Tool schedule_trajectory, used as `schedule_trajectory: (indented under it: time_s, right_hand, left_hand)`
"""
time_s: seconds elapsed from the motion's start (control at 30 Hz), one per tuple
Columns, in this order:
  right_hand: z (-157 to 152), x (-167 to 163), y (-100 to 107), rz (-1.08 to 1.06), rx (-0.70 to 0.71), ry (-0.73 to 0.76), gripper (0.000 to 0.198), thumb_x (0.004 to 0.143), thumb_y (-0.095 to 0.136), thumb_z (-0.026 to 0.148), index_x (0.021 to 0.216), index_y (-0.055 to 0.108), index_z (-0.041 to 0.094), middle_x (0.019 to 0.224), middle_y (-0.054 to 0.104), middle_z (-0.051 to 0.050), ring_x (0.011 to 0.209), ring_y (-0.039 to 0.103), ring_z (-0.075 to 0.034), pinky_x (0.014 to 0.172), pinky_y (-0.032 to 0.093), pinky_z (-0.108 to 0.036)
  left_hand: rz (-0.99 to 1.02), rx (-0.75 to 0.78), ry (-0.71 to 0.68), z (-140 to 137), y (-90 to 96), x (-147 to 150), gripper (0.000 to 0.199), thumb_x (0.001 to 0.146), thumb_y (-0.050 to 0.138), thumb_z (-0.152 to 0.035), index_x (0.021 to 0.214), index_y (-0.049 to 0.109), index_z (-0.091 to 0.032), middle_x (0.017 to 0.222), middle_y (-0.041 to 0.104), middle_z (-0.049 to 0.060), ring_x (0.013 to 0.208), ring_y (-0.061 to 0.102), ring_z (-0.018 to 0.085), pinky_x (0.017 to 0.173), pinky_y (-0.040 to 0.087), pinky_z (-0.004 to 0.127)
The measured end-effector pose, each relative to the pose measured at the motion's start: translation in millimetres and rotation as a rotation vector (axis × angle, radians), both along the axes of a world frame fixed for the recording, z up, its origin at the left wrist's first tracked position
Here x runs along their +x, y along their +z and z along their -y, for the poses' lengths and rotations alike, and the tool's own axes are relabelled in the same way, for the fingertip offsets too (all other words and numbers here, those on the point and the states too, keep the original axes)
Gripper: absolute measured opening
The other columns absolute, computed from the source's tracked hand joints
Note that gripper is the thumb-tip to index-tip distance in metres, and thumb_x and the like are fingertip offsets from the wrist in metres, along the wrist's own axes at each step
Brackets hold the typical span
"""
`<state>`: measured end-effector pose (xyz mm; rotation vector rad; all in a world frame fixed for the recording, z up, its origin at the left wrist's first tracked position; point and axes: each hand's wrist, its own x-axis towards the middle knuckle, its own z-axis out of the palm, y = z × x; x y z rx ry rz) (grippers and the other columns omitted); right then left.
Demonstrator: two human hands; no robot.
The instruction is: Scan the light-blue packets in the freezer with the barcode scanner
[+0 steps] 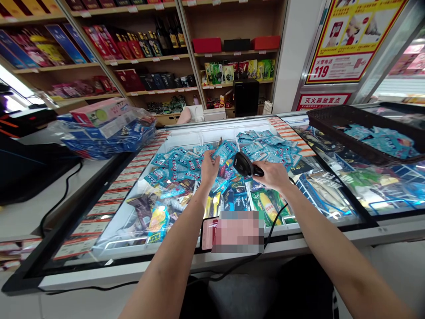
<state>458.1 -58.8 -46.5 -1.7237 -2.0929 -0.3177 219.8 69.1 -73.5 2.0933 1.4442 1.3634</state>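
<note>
Well, left hand [209,172]: just left of the frame's centre, thumb and fingers pinched nearly together on the left edge of a blue packet.
Blue packet [226,151]: raised mid-frame, tilted, just left of the scanner's head and apart from it.
Right hand [275,177]: right of centre, curled around the grip of a black handheld barcode scanner [244,165], whose head is turned towards the packet.
Cable [232,266]: black, looping down to the lower centre and off towards the lower left.
Loose blue packets [186,167]: spread across the middle over the glass-topped chest freezer [99,275], with colourful wrapped goods below them.
Phone [207,235]: lower centre, on the freezer's near edge, its screen partly blurred out.
Dark brown basket [357,150]: right side of the frame, more blue packets inside.
Shelves [232,54]: along the top, stocked with boxes, bottles and bags.
</note>
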Motion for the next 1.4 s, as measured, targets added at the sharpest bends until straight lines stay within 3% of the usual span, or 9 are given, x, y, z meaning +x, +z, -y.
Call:
schedule_trajectory:
  time_s: [0.1, 0.17, 0.27, 0.37, 0.47, 0.57, 0.9, 1.17, 1.4]
  right_hand:
    - [-1.7, 3.2, -1.2, -0.008, -0.014, -0.054, 0.038, 0.083, 0.054, 0.047, 0.116, 0.061, 0.028, 0.099, 0.072, -0.003, 0.087, 0.065, -0.02, 0.064, 0.04, -0.027]
    - [-2.5, 4.9, -2.0, -0.017, -0.008, -0.077, 0.039, 0.083, 0.054, 0.048, 0.116, 0.061, 0.029, 0.098, 0.072, -0.002, 0.086, 0.065, -0.021, 0.064, 0.04, -0.028]
    - [-3.6, 7.1, -2.5, -0.039, 0.002, -0.107, 0.04, 0.083, 0.054, 0.05, 0.115, 0.062, 0.028, 0.097, 0.072, -0.002, 0.083, 0.065, -0.021, 0.063, 0.04, -0.028]
    - [-4.6, 8.9, -2.0, -0.064, 0.007, -0.166, 0.041, 0.082, 0.055, 0.051, 0.116, 0.062, 0.029, 0.096, 0.072, -0.003, 0.08, 0.065, -0.021, 0.063, 0.041, -0.029]
    - [-5.2, 10.6, -0.8, -0.096, 0.026, -0.222, 0.042, 0.082, 0.055, 0.05, 0.117, 0.061, 0.029, 0.096, 0.072, -0.003, 0.081, 0.065, -0.022, 0.065, 0.041, -0.029]
    - [-5.2, 11.8, 0.6, -0.124, 0.028, -0.244, 0.042, 0.083, 0.052, 0.051, 0.118, 0.061, 0.028, 0.096, 0.072, -0.004, 0.082, 0.065, -0.023, 0.066, 0.041, -0.03]
    - [-4.0, 12.9, 1.6, -0.138, 0.026, -0.266, 0.042, 0.084, 0.05, 0.053, 0.117, 0.061, 0.029, 0.094, 0.071, -0.004, 0.082, 0.065, -0.023, 0.066, 0.041, -0.03]
    - [-5.4, 13.0, -0.1, -0.119, 0.016, -0.262, 0.043, 0.083, 0.053, 0.052, 0.116, 0.062, 0.026, 0.095, 0.071, -0.007, 0.082, 0.064, -0.023, 0.066, 0.041, -0.031]
    - [-4.9, 11.4, -0.5, -0.107, 0.033, -0.234, 0.041, 0.083, 0.054, 0.052, 0.114, 0.063, 0.027, 0.093, 0.072, -0.005, 0.079, 0.065, -0.023, 0.064, 0.041, -0.03]
  left_hand:
    - [-0.108, 0.03, 0.159, 5.7, 4.2, 0.1, 0.035, 0.088, 0.048, -0.032, 0.12, 0.048, -0.017, 0.08, 0.06, 0.006, 0.079, 0.06, 0.023, 0.077, 0.044, 0.037]
    - [-0.172, 0.088, 0.281, 11.0, 7.3, 1.3, 0.036, 0.086, 0.048, -0.027, 0.121, 0.05, -0.016, 0.099, 0.062, 0.013, 0.1, 0.058, 0.03, 0.089, 0.041, 0.044]
    - [-0.24, 0.183, 0.375, 18.6, 11.2, 4.5, 0.042, 0.084, 0.05, -0.025, 0.126, 0.048, -0.017, 0.129, 0.052, 0.017, 0.122, 0.044, 0.034, 0.101, 0.033, 0.049]
    - [-0.342, 0.239, 0.219, 22.2, 13.9, 8.5, 0.04, 0.088, 0.047, -0.029, 0.127, 0.049, -0.019, 0.134, 0.05, 0.014, 0.125, 0.043, 0.03, 0.104, 0.03, 0.046]
    - [-0.481, 0.249, -0.054, 22.6, 14.9, 13.4, 0.034, 0.093, 0.041, -0.036, 0.12, 0.055, -0.022, 0.124, 0.058, 0.009, 0.118, 0.05, 0.024, 0.103, 0.033, 0.041]
    - [-0.593, 0.252, -0.193, 22.6, 13.7, 17.5, 0.034, 0.095, 0.038, -0.04, 0.116, 0.059, -0.024, 0.116, 0.064, 0.006, 0.112, 0.054, 0.022, 0.103, 0.032, 0.041]
    - [-0.644, 0.228, -0.067, 18.8, 5.3, 17.7, 0.03, 0.095, 0.037, -0.03, 0.102, 0.065, -0.022, 0.107, 0.066, 0.007, 0.106, 0.055, 0.025, 0.09, 0.038, 0.042]
    - [-0.705, 0.256, -0.41, 23.9, 15.0, 19.1, 0.054, 0.086, 0.05, -0.057, 0.129, 0.052, -0.025, 0.132, 0.055, 0.006, 0.123, 0.045, 0.027, 0.104, 0.03, 0.044]
    - [-0.628, 0.215, -0.497, 24.5, 17.9, 18.7, 0.056, 0.08, 0.06, -0.054, 0.127, 0.051, -0.025, 0.133, 0.053, 0.008, 0.125, 0.043, 0.028, 0.104, 0.032, 0.045]
